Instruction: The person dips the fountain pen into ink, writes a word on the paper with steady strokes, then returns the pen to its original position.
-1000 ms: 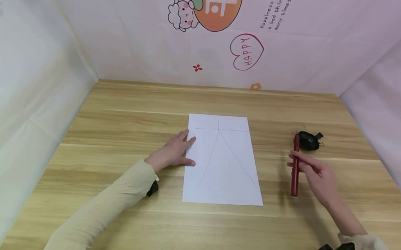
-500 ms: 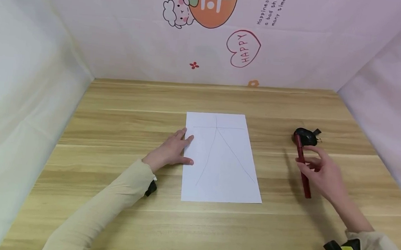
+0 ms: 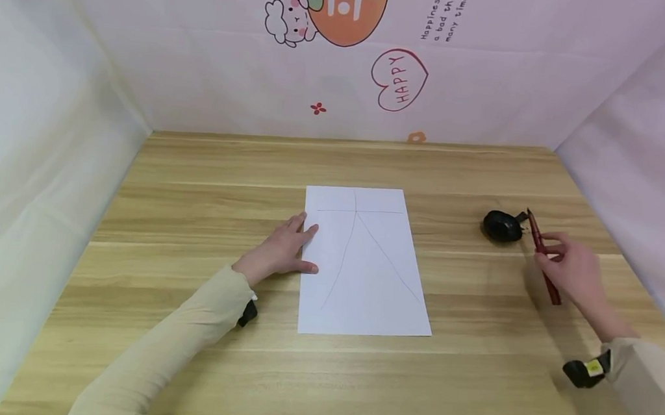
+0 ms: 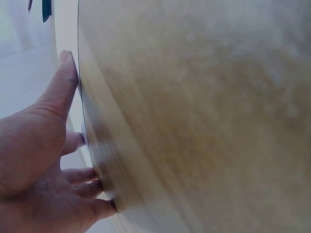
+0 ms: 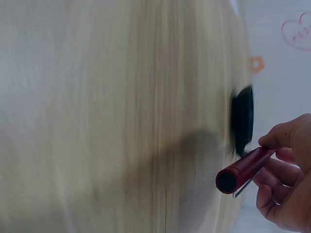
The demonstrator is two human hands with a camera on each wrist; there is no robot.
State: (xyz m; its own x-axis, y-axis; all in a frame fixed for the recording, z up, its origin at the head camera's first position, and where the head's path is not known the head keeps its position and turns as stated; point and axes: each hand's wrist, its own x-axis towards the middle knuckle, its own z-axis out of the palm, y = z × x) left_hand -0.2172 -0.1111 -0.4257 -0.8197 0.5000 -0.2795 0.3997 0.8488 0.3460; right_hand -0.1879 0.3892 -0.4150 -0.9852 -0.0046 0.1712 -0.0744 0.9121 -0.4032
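Note:
A white sheet of paper (image 3: 373, 282) lies on the table with thin pen lines: a horizontal stroke near the top, a curved one and a slanted one. On its left edge rests my left hand (image 3: 279, 246), thumb and fingertips on the paper, fingers spread. My right hand (image 3: 576, 269) pinches a dark red pen (image 3: 551, 288) between thumb and fingers, off to the right of the sheet. The pen (image 5: 245, 170) shows its blunt end and a metal clip in the right wrist view. Just left of the pen's tip sits a black rounded object (image 3: 501, 226) with a short tab.
A wooden table (image 3: 354, 385) spreads beneath everything. White cloth with printed drawings (image 3: 231, 82) hangs along the back, and plain white cloth stands at both sides. Beige sleeves (image 3: 175, 345) cover both arms, with a black wrist device (image 3: 586, 371) on the right one.
My right hand has moved right with the pen, from the left side of the black object to its right. The pen now leans more. My left hand stays on the paper.

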